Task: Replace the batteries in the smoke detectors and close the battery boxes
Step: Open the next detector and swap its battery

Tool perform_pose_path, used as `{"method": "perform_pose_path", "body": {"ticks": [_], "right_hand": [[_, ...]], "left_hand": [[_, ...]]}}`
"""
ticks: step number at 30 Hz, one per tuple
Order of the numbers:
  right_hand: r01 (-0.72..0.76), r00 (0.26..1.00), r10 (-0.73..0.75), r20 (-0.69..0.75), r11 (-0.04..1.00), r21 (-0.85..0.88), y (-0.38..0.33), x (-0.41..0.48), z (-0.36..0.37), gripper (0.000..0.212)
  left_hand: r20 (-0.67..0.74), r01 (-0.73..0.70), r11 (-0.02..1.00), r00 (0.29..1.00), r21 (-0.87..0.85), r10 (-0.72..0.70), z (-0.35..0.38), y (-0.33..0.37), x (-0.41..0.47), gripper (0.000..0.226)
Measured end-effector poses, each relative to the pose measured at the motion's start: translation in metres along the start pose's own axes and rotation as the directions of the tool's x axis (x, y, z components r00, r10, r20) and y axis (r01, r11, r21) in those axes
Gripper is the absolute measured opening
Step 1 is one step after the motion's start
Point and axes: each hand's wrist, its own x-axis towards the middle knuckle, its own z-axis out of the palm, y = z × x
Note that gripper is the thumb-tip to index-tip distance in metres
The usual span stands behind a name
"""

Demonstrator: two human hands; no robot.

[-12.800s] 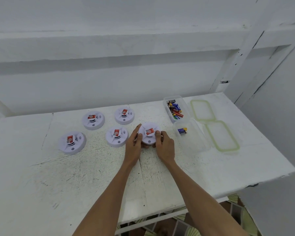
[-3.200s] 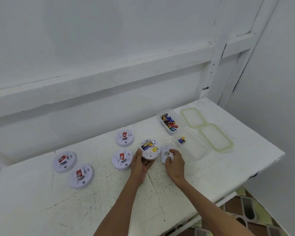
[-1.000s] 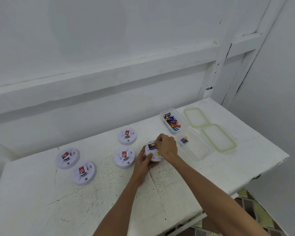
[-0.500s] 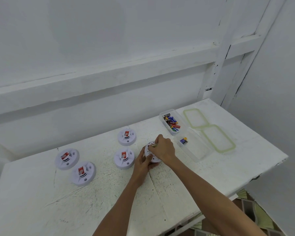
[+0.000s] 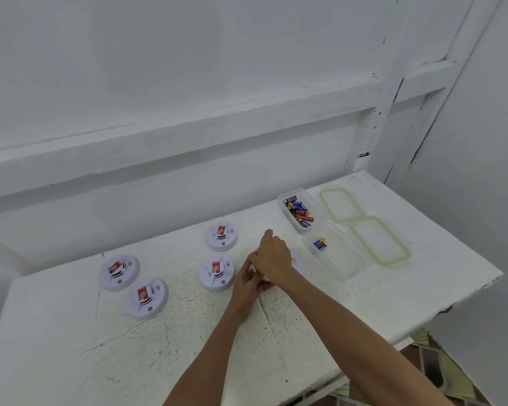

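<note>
**Step in hand.** Battery work is under way on the fifth smoke detector (image 5: 264,279). It sits near the middle of the worktop (image 5: 364,303) and is almost wholly covered by both hands.
- **Left hand (image 5: 247,284):** the grip is closed round the unit's near-left edge, steadying it.
- **Right hand (image 5: 273,257):** it lies over the top of the unit with the fingers curled down. Whether this grip holds a battery or only presses into the compartment cannot be told, because the hand hides it.
- **White cover piece (image 5: 298,260):** it lies flat just beside the right hand and is judged to be this unit's battery cover, taken off.

The four other smoke detectors (image 5: 216,272) lie to the left with red labels up, apart from both hands. They are judged not yet serviced.

**Next move, as judged.** Get the cell clear or seated, with the left hand holding the unit down. Polarity needs checking on refit, and then the cover goes back on.

**Containers.**
- **Far box (image 5: 302,232):** clear and lidless, it holds a mixed heap of batteries (image 5: 299,212).
- **Near box (image 5: 343,265):** clear and lidless, it holds a small cluster of cells (image 5: 319,244) at its far end and is otherwise bare.
- **Lids:** the far lid (image 5: 341,205) and the near lid (image 5: 380,241), both green-rimmed, lie flat on the worktop to the right of the boxes.

Which box takes spent cells cannot be told. Neither box is closed.
</note>
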Motion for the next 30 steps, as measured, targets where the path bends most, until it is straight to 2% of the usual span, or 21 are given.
{"method": "perform_pose_path", "body": {"ticks": [5,10,12,17,22,26,30], "right_hand": [[-0.061,0.998,0.063,-0.025,0.996,0.062,0.011,0.000,0.001,0.042],[-0.181,0.983,0.183,0.001,0.968,0.177,0.012,0.003,0.000,0.021],[-0.225,0.974,0.227,0.015,0.948,0.227,0.011,0.007,-0.004,0.027],[-0.285,0.955,0.296,-0.001,0.921,0.267,0.013,0.010,-0.004,0.017],[-0.266,0.961,0.276,-0.011,0.936,0.232,0.013,0.007,-0.004,0.030],[-0.198,0.980,0.199,0.015,0.960,0.195,0.012,-0.004,-0.003,0.050],[-0.126,0.992,0.123,0.029,0.981,0.149,0.014,-0.003,-0.006,0.057]], "left_hand": [[-0.033,-0.025,1.000,0.999,-0.002,0.025,0.000,0.003,0.000,0.043],[0.002,-0.030,0.999,1.000,-0.027,0.030,0.002,0.007,-0.004,0.054],[-0.015,-0.024,0.999,1.000,-0.027,0.023,0.002,0.007,-0.005,0.057],[-0.030,-0.031,0.999,0.999,0.013,0.031,0.003,0.008,-0.006,0.063],[-0.011,-0.031,0.999,0.999,0.033,0.032,0.005,0.010,-0.006,0.060],[-0.013,-0.029,0.999,0.999,0.038,0.029,0.005,0.010,-0.007,0.049],[-0.005,-0.016,1.000,1.000,0.020,0.016,0.005,0.012,-0.008,0.058]]}}
